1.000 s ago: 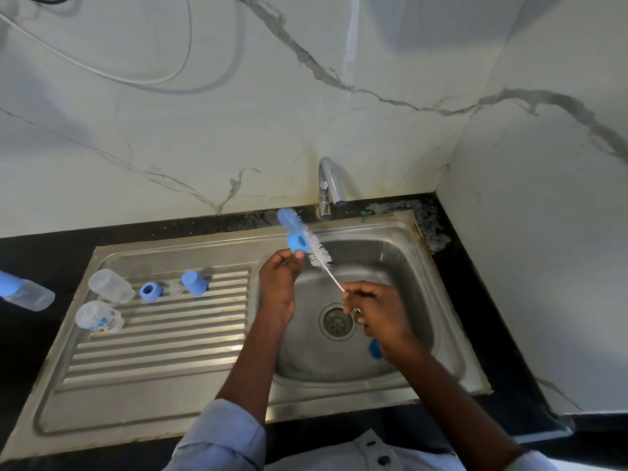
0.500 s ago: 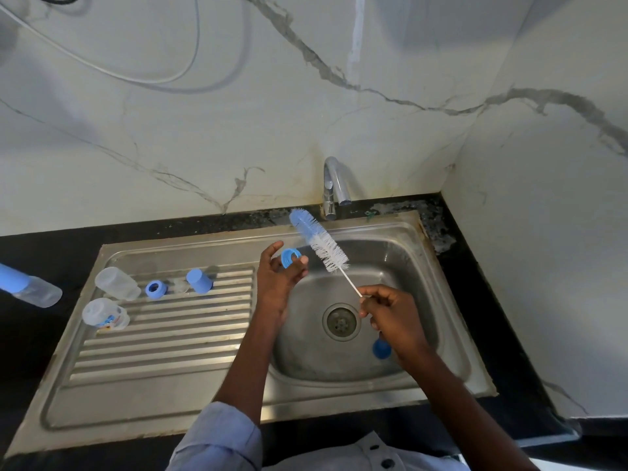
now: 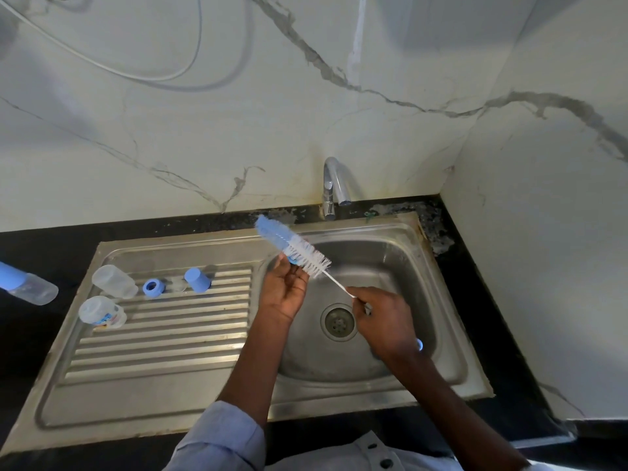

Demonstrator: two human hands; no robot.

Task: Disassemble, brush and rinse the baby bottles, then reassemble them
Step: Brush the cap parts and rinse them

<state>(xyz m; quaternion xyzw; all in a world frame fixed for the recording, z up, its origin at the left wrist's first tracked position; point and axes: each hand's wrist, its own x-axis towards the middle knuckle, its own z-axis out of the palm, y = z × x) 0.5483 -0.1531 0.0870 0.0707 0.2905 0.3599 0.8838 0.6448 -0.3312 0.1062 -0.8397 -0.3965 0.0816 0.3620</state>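
My left hand pinches blue ring, frame centre | right hand grips brush wire | change: bristles were beside ring half a second ago, now lie across it, so scrubbing resumes | bottles wait on drainboard, left; reassembly far off

Blue ring mostly hidden behind brush; bottle edge-cropped.
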